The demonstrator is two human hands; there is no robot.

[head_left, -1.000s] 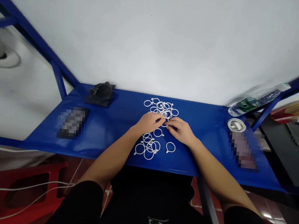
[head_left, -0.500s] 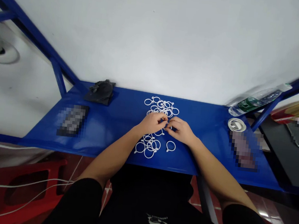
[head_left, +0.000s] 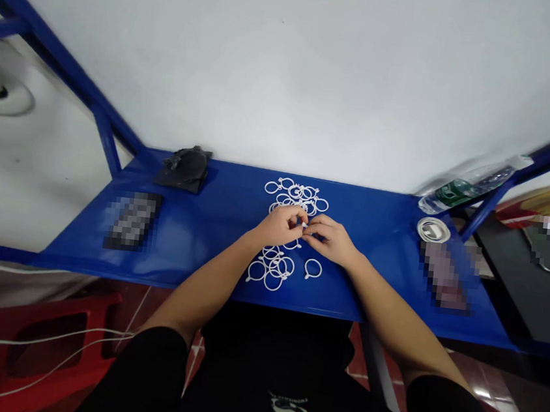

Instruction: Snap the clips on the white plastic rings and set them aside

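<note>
My left hand (head_left: 283,225) and my right hand (head_left: 329,236) meet over the middle of the blue table, fingertips nearly touching. Between them shows a small white tab (head_left: 304,225) of a curtain ring; most of that ring is hidden by the fingers. Both hands are closed in a pinch on it. Beyond the hands lies a pile of white plastic curtain rings (head_left: 321,205), each with a small tab. Closer to me, several more rings (head_left: 274,280) overlap on the left. One single ring (head_left: 313,268) lies apart, below my right hand.
On the table's left are a black crumpled bag (head_left: 185,169) and a blurred-out dark object (head_left: 134,221). At the right sit a coiled white cable (head_left: 433,230), a blurred-out phone-like object (head_left: 444,276) and a leaning water bottle (head_left: 468,184). A red stool (head_left: 96,318) stands below left.
The fingers have shifted slightly around the small piece, and a white tab now shows between them. The rings on the table lie as before; the view has shifted a little.
</note>
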